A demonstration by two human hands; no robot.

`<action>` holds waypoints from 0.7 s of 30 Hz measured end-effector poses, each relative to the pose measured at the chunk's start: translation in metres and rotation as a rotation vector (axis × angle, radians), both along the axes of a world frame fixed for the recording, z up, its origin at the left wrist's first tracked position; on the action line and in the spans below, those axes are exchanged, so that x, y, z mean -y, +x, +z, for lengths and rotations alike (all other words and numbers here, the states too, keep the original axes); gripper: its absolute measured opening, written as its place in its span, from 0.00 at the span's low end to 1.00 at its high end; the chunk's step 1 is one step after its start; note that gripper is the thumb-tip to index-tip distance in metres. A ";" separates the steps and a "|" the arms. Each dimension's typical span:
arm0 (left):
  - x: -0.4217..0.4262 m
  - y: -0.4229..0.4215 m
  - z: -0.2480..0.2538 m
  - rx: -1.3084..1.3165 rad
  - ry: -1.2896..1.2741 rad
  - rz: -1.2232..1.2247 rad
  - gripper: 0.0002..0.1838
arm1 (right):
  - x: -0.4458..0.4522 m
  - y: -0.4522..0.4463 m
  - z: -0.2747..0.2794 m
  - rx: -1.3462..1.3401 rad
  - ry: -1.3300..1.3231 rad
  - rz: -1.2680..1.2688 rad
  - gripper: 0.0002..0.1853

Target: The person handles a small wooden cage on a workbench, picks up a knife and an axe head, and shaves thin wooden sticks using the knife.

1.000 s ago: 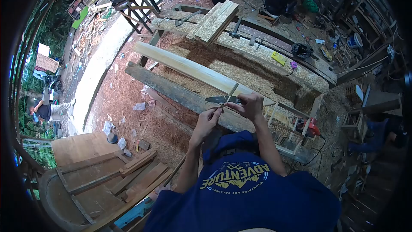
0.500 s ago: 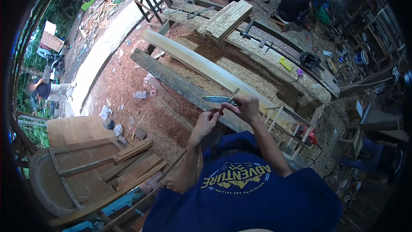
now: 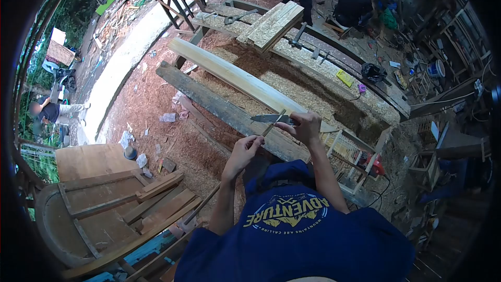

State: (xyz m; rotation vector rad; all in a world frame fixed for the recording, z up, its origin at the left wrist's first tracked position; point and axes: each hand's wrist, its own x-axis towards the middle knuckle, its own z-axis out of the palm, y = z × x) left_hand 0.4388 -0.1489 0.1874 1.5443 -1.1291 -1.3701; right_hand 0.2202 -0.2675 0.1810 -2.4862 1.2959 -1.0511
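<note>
Frame centre: thin stick slants across knife. Left hand pinches the stick's lower end, apparently steadying it while leaving its length free for the blade. Right hand curls round the knife handle, thumb near the stick, perhaps for control. Forearms angle up-frame, converging before the pale plank.

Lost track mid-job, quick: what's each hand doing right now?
Left hand: closed, holding the near end of a thin stick.
Right hand: closed, holding a knife.
</note>
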 end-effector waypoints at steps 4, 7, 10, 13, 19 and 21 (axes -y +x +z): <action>-0.012 0.013 0.027 0.053 0.003 0.018 0.16 | 0.000 -0.015 -0.019 0.102 0.070 -0.182 0.30; -0.042 0.072 0.036 -0.001 0.134 0.207 0.14 | 0.021 -0.075 -0.024 0.216 0.269 -0.568 0.27; -0.046 0.099 0.024 0.085 0.073 0.249 0.14 | 0.025 -0.087 -0.007 0.088 0.237 -0.445 0.30; -0.023 0.075 0.021 -0.124 0.001 0.324 0.14 | 0.016 -0.048 -0.009 0.061 0.223 -0.354 0.31; 0.002 0.028 0.017 -0.334 0.019 0.355 0.13 | -0.028 0.012 0.014 0.236 0.581 -0.151 0.30; 0.003 0.021 0.021 -0.348 0.015 0.347 0.14 | -0.038 0.019 0.016 0.239 0.637 -0.057 0.29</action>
